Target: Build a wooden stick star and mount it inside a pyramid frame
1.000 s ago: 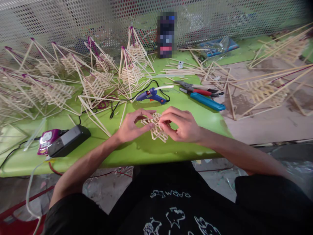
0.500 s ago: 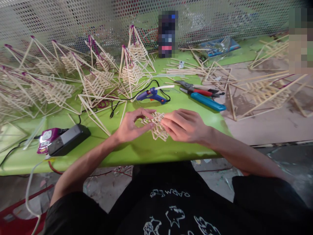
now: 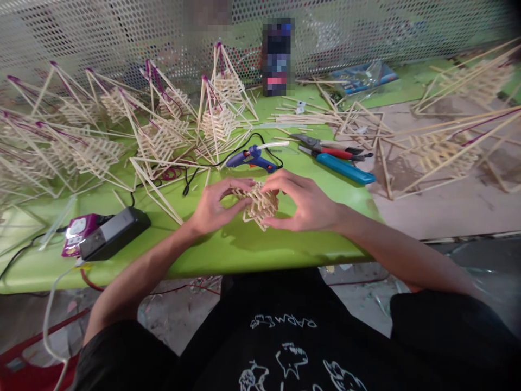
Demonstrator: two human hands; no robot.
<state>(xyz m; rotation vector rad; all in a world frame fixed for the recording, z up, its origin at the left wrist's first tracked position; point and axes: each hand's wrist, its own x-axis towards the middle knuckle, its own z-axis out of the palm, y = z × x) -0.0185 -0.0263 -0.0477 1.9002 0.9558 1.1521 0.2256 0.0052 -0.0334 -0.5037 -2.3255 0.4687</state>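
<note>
The left hand (image 3: 215,209) pinches the left part of a small pale-wood lattice of stacked thin sticks (image 3: 260,205) between thumb and fingers. The right hand (image 3: 311,203) holds its right side, thumb at the near edge and fingertips at the far one. The lattice is above the glossy lime-green counter (image 3: 244,255), near its front edge. Beyond the hands lie a blue-purple glue gun (image 3: 247,157) and, to its right, a turquoise-handled cutter (image 3: 345,169) beside red-handled pliers (image 3: 336,152).
</note>
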